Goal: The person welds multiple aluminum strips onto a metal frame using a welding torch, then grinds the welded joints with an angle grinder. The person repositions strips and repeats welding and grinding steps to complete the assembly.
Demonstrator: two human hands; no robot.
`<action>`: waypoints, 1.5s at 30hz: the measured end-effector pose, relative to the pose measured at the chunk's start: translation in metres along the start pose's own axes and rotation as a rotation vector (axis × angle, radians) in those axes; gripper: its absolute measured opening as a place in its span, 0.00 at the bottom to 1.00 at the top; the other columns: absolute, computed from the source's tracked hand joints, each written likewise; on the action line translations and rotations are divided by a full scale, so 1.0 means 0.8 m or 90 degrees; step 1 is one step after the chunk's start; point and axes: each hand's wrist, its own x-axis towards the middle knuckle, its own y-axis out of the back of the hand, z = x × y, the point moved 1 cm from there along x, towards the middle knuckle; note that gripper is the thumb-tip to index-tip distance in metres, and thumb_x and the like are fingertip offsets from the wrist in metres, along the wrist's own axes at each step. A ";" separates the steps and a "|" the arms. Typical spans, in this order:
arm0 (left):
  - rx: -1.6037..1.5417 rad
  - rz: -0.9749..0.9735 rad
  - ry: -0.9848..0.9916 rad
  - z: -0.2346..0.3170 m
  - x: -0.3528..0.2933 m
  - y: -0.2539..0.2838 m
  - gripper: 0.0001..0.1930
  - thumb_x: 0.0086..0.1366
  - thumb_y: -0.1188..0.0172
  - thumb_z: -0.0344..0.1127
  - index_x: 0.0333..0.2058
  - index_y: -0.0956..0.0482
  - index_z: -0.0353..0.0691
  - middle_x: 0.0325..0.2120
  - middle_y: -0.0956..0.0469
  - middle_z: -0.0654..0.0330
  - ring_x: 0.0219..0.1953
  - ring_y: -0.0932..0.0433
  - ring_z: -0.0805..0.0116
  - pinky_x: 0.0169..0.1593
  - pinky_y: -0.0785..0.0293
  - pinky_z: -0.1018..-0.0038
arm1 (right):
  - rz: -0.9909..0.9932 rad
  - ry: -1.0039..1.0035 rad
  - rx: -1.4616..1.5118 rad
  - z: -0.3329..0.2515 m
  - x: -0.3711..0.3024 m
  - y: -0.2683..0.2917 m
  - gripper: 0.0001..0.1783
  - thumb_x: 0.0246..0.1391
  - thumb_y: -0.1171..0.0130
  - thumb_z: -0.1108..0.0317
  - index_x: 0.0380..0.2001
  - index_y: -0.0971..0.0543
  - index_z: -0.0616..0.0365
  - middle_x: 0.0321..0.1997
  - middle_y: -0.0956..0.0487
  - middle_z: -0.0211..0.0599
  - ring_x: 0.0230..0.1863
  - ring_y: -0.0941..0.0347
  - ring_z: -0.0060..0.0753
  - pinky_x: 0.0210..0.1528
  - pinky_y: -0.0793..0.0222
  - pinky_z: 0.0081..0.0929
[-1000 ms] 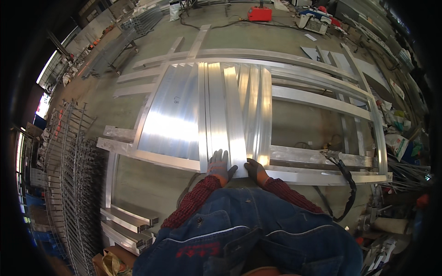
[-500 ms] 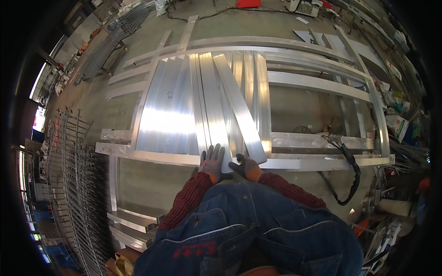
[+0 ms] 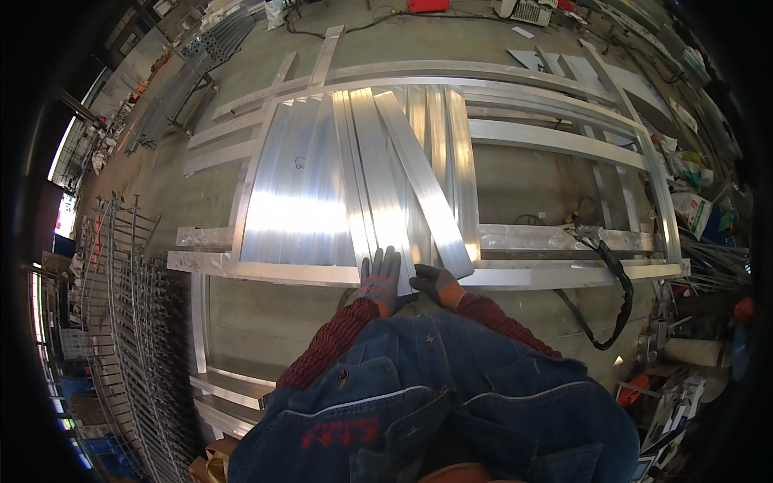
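Observation:
My left hand [image 3: 382, 278], in a grey and orange glove, lies with its fingers stretched over the near end of a long silvery metal bar [image 3: 378, 185]. Just right of that bar's end is my gloved right hand [image 3: 439, 286], its thumb and fingers apart and nothing visibly gripped. Beyond it a loose flat bar [image 3: 427, 189] slants across the others, its near end close to my right fingers. More bars lie side by side on the right, and wide shiny metal strips [image 3: 294, 177] cover the left part. All rest on a metal frame [image 3: 555, 276].
A black wrapped cable [image 3: 616, 298] hangs over the frame's near rail at right. Dense racks of thin metal rods [image 3: 141, 322] stand at left. Metal profiles [image 3: 233, 390] are stacked at lower left. Bags and scrap [image 3: 692, 213] crowd the right side; a red object [image 3: 427, 5] stands far off.
The near ends of the bars have shifted slightly right, the slanted bar included. My left hand has moved right with them, fingers still stretched. The right hand has barely moved.

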 end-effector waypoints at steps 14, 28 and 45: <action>-0.025 0.028 -0.014 -0.010 0.004 -0.043 0.70 0.57 0.32 0.80 0.83 0.53 0.36 0.85 0.52 0.47 0.87 0.56 0.50 0.85 0.57 0.46 | 0.314 -0.050 -0.333 -0.037 -0.060 0.045 0.26 0.71 0.33 0.50 0.60 0.14 0.58 0.53 0.10 0.49 0.53 0.12 0.46 0.57 0.18 0.39; -0.275 0.007 -0.038 -0.026 -0.004 0.012 0.62 0.58 0.28 0.72 0.78 0.38 0.33 0.80 0.41 0.43 0.83 0.45 0.46 0.82 0.48 0.42 | -0.021 0.045 -0.063 -0.016 -0.017 -0.029 0.43 0.69 0.33 0.39 0.77 0.28 0.54 0.41 0.12 0.38 0.32 0.17 0.31 0.32 0.21 0.31; -0.326 -0.046 -0.023 -0.058 -0.023 0.033 0.64 0.59 0.28 0.71 0.79 0.44 0.30 0.79 0.42 0.38 0.82 0.43 0.38 0.82 0.49 0.41 | 0.316 0.111 -0.327 -0.029 -0.051 0.014 0.23 0.71 0.33 0.50 0.58 0.17 0.56 0.43 0.10 0.47 0.42 0.11 0.35 0.43 0.16 0.36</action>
